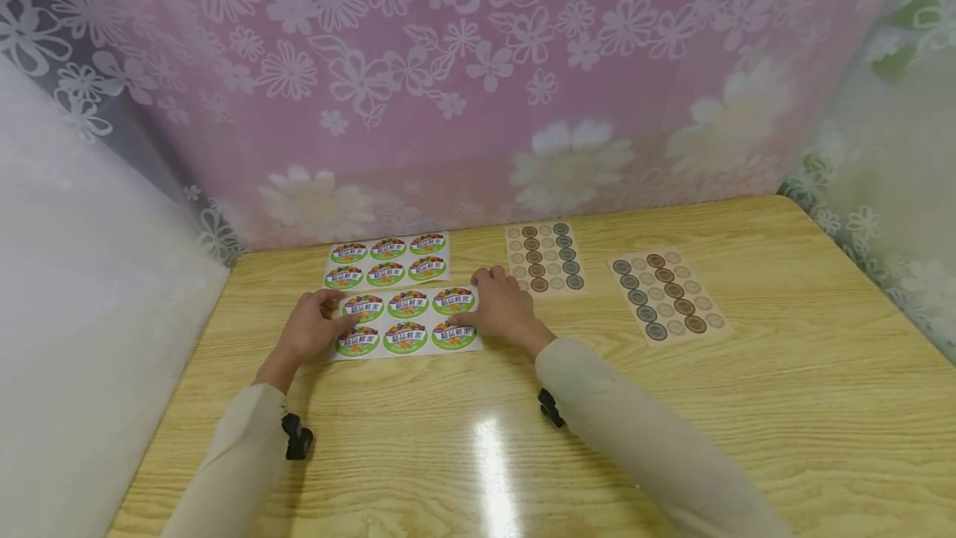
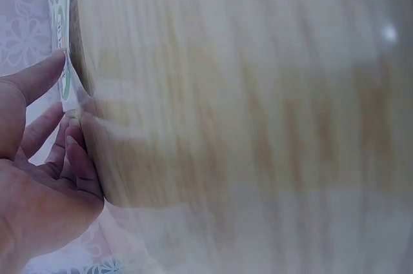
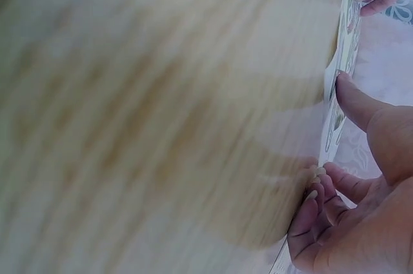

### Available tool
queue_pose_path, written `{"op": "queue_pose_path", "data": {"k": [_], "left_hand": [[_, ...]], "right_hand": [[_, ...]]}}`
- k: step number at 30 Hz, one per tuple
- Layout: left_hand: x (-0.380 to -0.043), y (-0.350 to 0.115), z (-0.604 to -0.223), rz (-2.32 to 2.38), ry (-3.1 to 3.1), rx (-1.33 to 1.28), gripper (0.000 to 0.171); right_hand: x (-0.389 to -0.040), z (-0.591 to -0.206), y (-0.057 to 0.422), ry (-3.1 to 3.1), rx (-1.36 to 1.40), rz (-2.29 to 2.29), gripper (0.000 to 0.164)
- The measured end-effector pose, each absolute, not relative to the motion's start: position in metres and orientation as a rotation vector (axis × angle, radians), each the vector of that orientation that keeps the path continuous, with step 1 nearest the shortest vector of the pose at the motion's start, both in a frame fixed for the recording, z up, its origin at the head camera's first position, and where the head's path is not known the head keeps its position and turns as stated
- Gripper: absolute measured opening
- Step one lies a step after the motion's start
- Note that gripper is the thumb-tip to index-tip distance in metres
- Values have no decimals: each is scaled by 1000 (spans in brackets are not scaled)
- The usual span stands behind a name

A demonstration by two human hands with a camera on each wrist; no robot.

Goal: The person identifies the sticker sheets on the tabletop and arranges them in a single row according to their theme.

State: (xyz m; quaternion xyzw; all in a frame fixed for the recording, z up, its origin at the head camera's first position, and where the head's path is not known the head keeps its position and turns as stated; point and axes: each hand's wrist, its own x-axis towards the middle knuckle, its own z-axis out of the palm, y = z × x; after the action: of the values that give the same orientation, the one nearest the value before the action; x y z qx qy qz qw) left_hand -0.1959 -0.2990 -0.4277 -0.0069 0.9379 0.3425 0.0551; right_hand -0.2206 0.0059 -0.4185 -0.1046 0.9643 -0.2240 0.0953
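Note:
A white sheet of round fruit stickers (image 1: 406, 324), printed in green, white and red with Chinese characters, lies just above the wooden table in the head view. My left hand (image 1: 309, 326) pinches its left end, the thumb on top of the stickers. At the right end, my right hand (image 1: 506, 307) pinches the sheet the same way. In the left wrist view the sheet (image 2: 66, 90) appears edge-on beside my thumb, with the other fingers curled at its edge. The right wrist view shows the sheet (image 3: 330, 129) slightly lifted between thumb and fingers.
Behind the held sheet lies a second fruit sticker sheet (image 1: 407, 260). Two beige sheets of small round brown and grey-green stickers lie to the right, one farther back (image 1: 541, 247), one nearer (image 1: 663, 285). Floral curtains (image 1: 448, 106) border the wooden table (image 1: 403, 447).

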Motion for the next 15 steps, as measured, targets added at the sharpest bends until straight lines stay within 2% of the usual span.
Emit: {"op": "queue_pose_path", "data": {"k": [15], "left_hand": [[-194,-293,-422,1034,2848,-81,50]], "right_hand": [[-222,-416,5,2843,-244,-706,61]]}}
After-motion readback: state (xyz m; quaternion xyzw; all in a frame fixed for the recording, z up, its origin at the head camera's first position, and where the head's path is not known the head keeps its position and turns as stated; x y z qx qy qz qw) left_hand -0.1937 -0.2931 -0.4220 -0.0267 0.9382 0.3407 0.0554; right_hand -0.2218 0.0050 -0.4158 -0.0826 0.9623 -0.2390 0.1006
